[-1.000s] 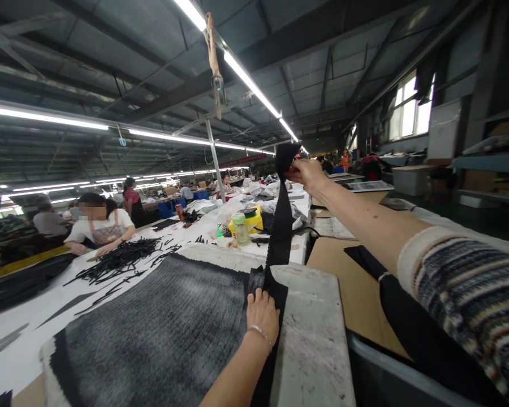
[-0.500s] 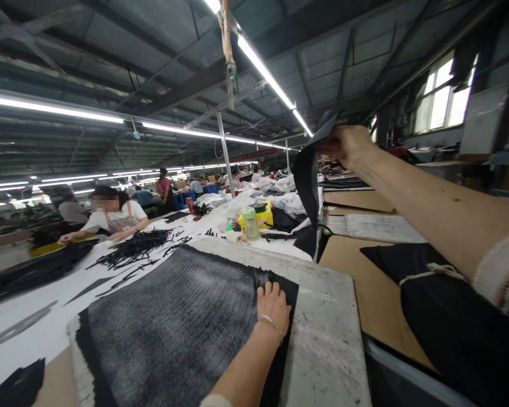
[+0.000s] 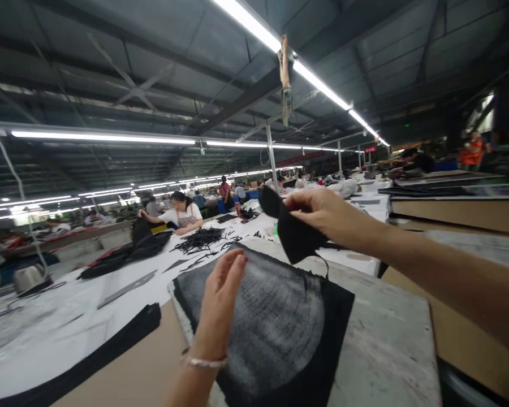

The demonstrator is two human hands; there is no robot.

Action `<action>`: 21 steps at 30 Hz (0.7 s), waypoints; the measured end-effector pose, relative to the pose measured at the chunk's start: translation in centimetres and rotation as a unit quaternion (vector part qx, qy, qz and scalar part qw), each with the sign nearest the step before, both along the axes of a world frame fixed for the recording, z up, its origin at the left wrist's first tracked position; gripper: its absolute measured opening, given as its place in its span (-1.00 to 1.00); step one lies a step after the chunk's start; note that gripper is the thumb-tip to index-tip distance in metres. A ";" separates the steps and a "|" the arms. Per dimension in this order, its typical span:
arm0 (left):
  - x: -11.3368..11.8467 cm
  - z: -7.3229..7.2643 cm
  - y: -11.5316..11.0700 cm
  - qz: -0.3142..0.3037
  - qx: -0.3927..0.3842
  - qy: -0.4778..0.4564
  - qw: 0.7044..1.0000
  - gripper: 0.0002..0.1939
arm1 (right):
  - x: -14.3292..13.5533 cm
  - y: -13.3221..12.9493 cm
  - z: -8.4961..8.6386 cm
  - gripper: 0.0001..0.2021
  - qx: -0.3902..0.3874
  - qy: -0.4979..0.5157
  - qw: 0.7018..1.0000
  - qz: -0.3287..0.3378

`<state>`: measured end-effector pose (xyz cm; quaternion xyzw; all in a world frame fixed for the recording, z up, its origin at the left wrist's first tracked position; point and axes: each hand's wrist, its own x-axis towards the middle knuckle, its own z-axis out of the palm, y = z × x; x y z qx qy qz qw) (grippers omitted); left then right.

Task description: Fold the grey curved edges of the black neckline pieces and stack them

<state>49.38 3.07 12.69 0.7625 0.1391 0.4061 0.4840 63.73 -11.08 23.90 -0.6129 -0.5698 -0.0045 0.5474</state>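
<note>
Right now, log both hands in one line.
right hand: holding raised black piece | left hand: over dark cloth, no held item visible | dark cloth: lying on grey board

A black strip [image 3: 297, 236] – curled, aloft – above grey-hazed black cloth [image 3: 275, 325] lying flat.

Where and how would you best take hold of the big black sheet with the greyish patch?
Probably by the far right corner of the black sheet, pinched thumb-under from the right. That plain corner points outward over the pale board with nothing on it, while the left hand is over the left part. The sheet lies flat, so a fingertip may need to lift the edge first.
</note>
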 end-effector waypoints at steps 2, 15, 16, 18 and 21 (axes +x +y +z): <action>-5.7 2.4 -0.1 0.039 -0.020 -0.075 0.996 -0.37 | -4.5 2.3 0.3 -0.92 -0.059 -0.043 0.997 0.016; -33.2 -0.9 -2.6 0.353 -0.124 -0.067 0.925 -0.35 | -34.4 13.7 -5.6 -0.87 -0.202 -0.198 0.934 0.218; -35.3 -2.1 -2.4 0.387 -0.131 -0.060 0.911 -0.39 | -36.5 14.3 -6.7 -0.86 -0.210 -0.197 0.927 0.242; -39.4 -4.6 -2.2 0.448 -0.145 -0.045 0.881 -0.43 | -40.3 15.4 -9.2 -0.85 -0.222 -0.194 0.906 0.304; -45.0 -9.0 -2.3 0.467 -0.241 -0.043 0.850 -0.41 | -44.6 16.4 -12.9 -0.83 -0.225 -0.180 0.871 0.398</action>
